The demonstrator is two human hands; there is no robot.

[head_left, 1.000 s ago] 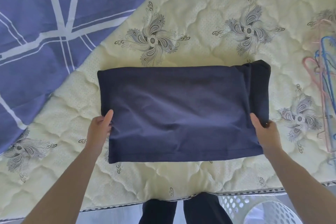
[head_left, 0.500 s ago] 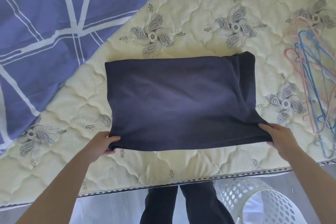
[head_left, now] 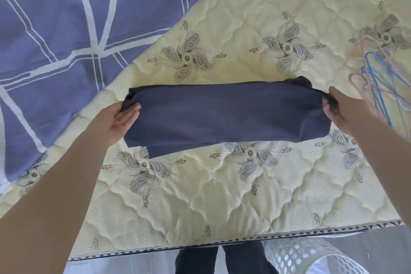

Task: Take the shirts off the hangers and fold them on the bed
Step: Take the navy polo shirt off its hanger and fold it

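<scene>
A dark navy shirt (head_left: 233, 115) lies on the cream quilted mattress (head_left: 222, 196) as a long, narrow band, its near half folded over onto the far half. A lower layer sticks out at its near left. My left hand (head_left: 119, 121) grips the shirt's left end, fingers over the top fold. At the right end, my right hand (head_left: 338, 110) pinches the fabric between thumb and fingers. Several bare pink and blue hangers (head_left: 382, 82) lie in a heap at the right of the bed.
A blue sheet with white lines (head_left: 66, 29) covers the bed's far left part. A white perforated laundry basket (head_left: 311, 258) stands on the floor by the bed's near edge, next to my dark trouser legs (head_left: 213, 260).
Both hands took the shirt's near edge, lifted it and carried it away from me onto the far edge, halving the shirt. The view has tilted further onto the bed.
</scene>
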